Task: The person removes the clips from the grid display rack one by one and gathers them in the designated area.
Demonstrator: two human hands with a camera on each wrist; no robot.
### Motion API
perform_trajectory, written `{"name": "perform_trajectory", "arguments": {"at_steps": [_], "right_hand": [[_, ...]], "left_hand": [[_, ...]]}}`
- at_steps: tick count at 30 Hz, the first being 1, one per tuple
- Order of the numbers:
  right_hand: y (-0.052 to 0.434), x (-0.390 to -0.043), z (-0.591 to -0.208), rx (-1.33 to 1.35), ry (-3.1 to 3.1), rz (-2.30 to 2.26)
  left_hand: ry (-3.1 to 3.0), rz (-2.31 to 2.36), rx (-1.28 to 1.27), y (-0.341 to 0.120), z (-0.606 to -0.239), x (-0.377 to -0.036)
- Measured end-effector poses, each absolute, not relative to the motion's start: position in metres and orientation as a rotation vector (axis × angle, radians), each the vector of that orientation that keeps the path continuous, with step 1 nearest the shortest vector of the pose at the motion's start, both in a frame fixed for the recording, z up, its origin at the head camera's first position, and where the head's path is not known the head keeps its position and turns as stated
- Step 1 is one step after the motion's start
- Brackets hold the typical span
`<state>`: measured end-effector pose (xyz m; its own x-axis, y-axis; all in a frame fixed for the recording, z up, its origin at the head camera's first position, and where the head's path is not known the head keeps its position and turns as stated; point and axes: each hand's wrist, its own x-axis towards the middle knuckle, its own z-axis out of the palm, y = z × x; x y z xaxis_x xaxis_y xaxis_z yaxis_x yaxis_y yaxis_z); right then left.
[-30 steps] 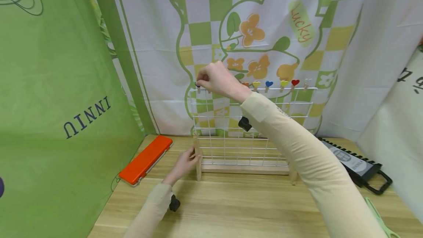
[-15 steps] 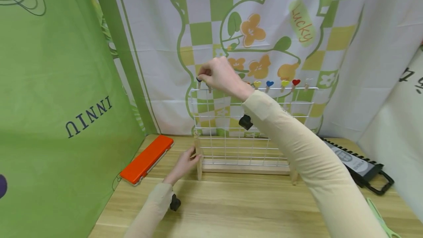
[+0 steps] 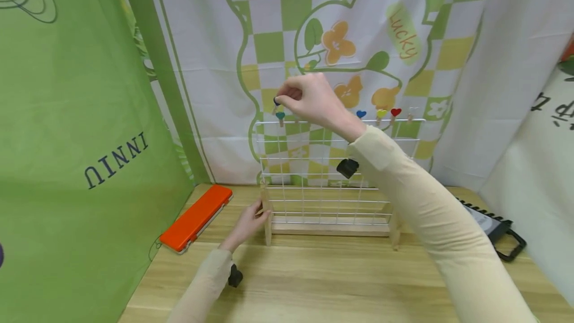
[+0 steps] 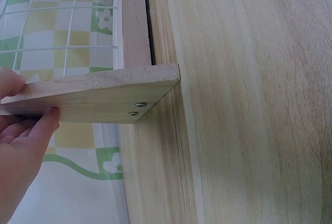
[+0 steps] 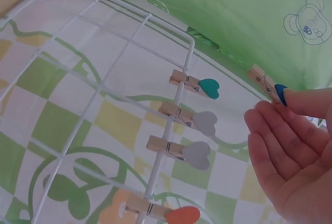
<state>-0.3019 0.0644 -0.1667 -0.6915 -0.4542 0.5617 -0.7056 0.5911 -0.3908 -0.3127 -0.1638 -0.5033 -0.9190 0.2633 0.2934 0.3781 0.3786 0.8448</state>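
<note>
My right hand (image 3: 311,96) pinches a wooden clothespin with a dark blue heart (image 5: 264,82) between thumb and fingertips, held above the left end of a white wire grid rack (image 3: 332,227). Along the rack's top wire, closest to this hand, sits a clothespin with a teal heart (image 5: 209,88). Beside it come two with pale grey hearts (image 5: 197,155) and one with an orange heart (image 5: 182,214). Low at the rack's left side, my left hand (image 3: 245,224) grips the wooden foot (image 4: 114,97), thumb on one face and fingers on the other.
Farther right on the top wire are clothespins with a blue heart (image 3: 360,113), a yellow heart (image 3: 381,113) and a red heart (image 3: 395,112). An orange case (image 3: 197,217) lies left on the wooden table (image 3: 314,283). A black-handled item (image 3: 495,228) lies right. Patterned cloth hangs behind.
My right hand has lifted the dark blue heart clothespin off the top wire's left end, moving up and slightly right. The teal heart has come into sight. My left hand stays put.
</note>
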Motion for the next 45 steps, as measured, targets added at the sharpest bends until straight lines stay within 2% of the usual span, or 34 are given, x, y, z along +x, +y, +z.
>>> {"name": "perform_trajectory", "arguments": {"at_steps": [11, 20, 33, 45], "right_hand": [[0.087, -0.284, -0.194, 0.957, -2.354, 0.927], [0.103, -0.273, -0.231, 0.987, -2.3, 0.967], [0.112, -0.253, -0.299, 0.968, -2.377, 1.071], [0.112, -0.247, -0.379, 0.921, -2.467, 1.143]], "left_hand": [[-2.538, -1.573, -0.541, -0.165, -0.505, -0.31], [-2.543, -1.588, -0.54, -0.166, -0.504, -0.311], [-2.568, -1.576, -0.517, -0.164, -0.503, -0.31], [-2.577, -1.599, -0.544, -0.163, -0.5, -0.312]]}}
